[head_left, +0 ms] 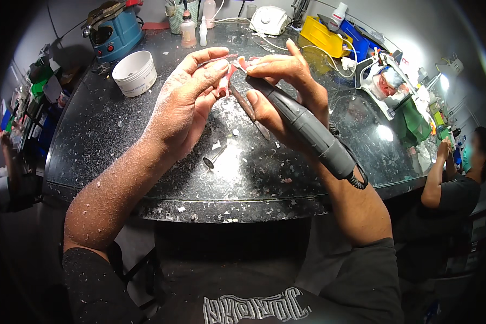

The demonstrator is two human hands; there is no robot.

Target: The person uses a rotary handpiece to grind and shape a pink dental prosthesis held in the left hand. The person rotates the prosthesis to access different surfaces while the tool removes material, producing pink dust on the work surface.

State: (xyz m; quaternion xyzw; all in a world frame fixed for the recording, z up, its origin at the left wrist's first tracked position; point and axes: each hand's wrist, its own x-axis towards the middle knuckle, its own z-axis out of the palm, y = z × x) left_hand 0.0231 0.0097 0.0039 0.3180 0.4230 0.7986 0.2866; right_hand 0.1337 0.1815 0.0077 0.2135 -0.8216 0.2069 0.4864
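My left hand (pixel 186 92), dusted with pale powder, pinches a small pink and white piece (pixel 233 71) that looks like a denture. Its full shape is hidden by the fingers. In my right hand (pixel 294 75) is a black rotary handpiece (pixel 308 127), its front end pointing at the pink piece and a coiled cord at its rear. Whether its tip touches the piece I cannot tell. Below the hands a thin dark tool (pixel 249 112), like a narrow blade, lies on the table. Nearer me rests a small bur-like metal bit with a round dark end (pixel 209 162).
The black table (pixel 102 156) is strewn with dust and chips. A white tub (pixel 135 75) and a blue machine (pixel 110 33) stand at left. Bottles (pixel 188 33), a white box (pixel 269 21) and a yellow bin (pixel 324 36) line the back. Another person (pixel 451 189) sits at right.
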